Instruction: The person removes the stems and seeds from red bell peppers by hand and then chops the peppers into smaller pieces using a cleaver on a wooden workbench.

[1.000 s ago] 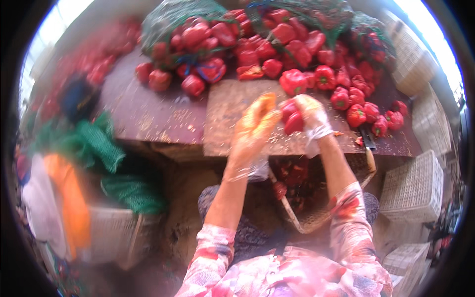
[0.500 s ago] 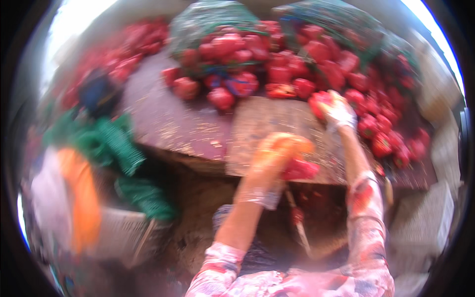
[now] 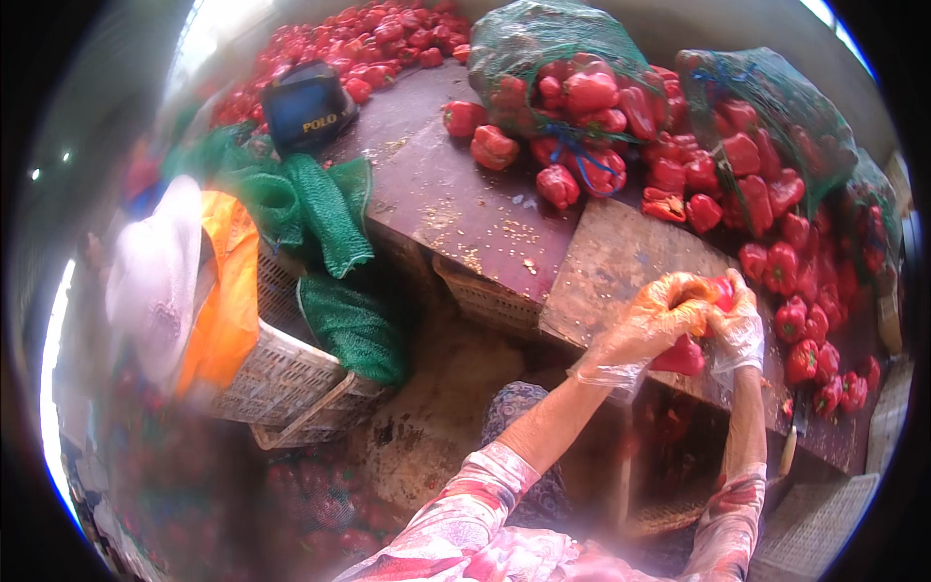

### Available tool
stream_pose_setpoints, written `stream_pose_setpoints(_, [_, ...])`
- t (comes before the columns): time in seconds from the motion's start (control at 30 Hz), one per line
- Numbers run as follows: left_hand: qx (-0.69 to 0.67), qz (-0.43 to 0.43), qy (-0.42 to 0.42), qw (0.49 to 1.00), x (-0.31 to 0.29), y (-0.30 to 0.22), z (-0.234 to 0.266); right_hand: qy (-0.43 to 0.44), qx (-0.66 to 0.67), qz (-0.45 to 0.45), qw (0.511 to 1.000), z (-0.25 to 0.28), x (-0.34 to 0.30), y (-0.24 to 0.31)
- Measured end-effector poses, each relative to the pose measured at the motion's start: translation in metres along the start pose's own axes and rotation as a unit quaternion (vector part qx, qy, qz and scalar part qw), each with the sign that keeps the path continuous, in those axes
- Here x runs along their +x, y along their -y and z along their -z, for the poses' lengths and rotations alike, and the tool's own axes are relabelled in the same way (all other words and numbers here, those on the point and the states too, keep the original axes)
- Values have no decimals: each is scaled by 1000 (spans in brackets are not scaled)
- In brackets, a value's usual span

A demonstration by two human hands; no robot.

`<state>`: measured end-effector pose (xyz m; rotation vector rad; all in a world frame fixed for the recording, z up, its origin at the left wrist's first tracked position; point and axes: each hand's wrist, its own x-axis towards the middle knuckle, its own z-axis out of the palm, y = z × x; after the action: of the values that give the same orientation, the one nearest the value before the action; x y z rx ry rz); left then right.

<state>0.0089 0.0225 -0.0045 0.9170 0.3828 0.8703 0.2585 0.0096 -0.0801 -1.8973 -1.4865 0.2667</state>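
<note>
My left hand [image 3: 669, 312], in a clear plastic glove stained orange, is closed above the wooden board [image 3: 613, 257]. My right hand [image 3: 737, 325], in a similar clear glove, meets it fingertip to fingertip. Between them a red bell pepper [image 3: 722, 292] is gripped, mostly covered by fingers. Below the left hand, another red bell pepper [image 3: 681, 357] shows, apparently held in its lower fingers, though the grip there is hidden. Loose red bell peppers [image 3: 801, 359] lie right of the hands, and a cut one with orange flesh [image 3: 663, 205] sits at the board's far edge.
Green net sacks [image 3: 558, 39] of peppers stand at the back, one tied with blue cord. A purplish-red tabletop [image 3: 456, 209] scattered with seeds extends left, with a dark blue bag [image 3: 308, 107] at its far end. Green netting [image 3: 330, 213] and a white crate [image 3: 291, 388] stand left.
My right hand has come back from the pepper pile with a pepper and now meets my left hand. The view has swung left, so the table appears further right.
</note>
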Motion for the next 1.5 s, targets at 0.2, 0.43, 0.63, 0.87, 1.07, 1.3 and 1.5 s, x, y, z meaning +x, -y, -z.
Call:
stream_pose_setpoints(0.2, [218,-111,1,970,18,38,24,48,-78,67,994,-1,-19,30])
stream_pose_setpoints(0.43, [179,-45,-84,979,-21,-10,14,-53,231,-79,968,52,-88,14])
stream_pose_setpoints(0.63, [281,-75,-69,954,-8,-5,16,-62,278,-116,952,96,-147,-37])
stream_pose_setpoints(0.87, [281,-85,-56,954,-17,0,16,79,275,-149,947,65,-148,-34])
stream_pose_setpoints(1.07, [223,-170,-56,958,-17,14,13,272,115,-142,945,9,-189,-17])
stream_pose_setpoints(1.3, [205,-181,-64,960,-27,8,30,294,-160,25,942,-76,-194,21])
stream_pose_setpoints(1.5, [235,-237,-80,939,-3,20,23,201,-116,-19,972,-92,-184,-12])
